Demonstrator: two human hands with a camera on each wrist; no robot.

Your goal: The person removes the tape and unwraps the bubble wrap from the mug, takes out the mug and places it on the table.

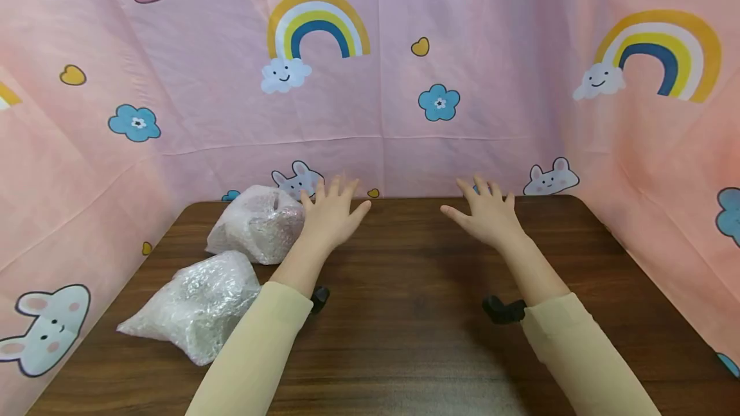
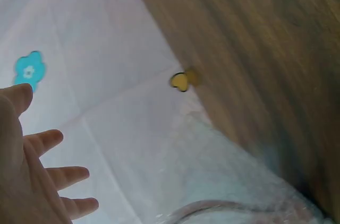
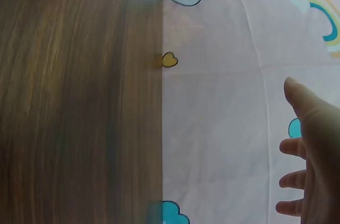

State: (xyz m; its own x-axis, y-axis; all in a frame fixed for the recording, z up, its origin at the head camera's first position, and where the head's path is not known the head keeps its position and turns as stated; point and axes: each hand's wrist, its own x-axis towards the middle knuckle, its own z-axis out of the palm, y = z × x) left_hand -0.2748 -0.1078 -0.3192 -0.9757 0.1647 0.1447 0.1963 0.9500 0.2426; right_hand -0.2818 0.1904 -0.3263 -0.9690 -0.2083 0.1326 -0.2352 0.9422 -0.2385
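Note:
In the head view my left hand [image 1: 331, 214] is held out over the far part of the table with its fingers spread, and nothing is in it. Just left of that hand sits a bubble-wrapped bundle [image 1: 254, 223]; its contents are blurred by the wrap. A second bubble-wrapped bundle [image 1: 199, 303] lies nearer, beside my left forearm. My right hand [image 1: 488, 214] reaches out over the right half, fingers spread and holding nothing. The left wrist view shows clear wrap [image 2: 228, 181] below and to the right of the left fingers.
A dark wood table [image 1: 405, 339] fills the lower view. Pink printed cloth [image 1: 376, 114] hangs round its back and both sides. A black wrist mount [image 1: 503, 309] is on my right wrist, and another [image 1: 319, 299] is on my left.

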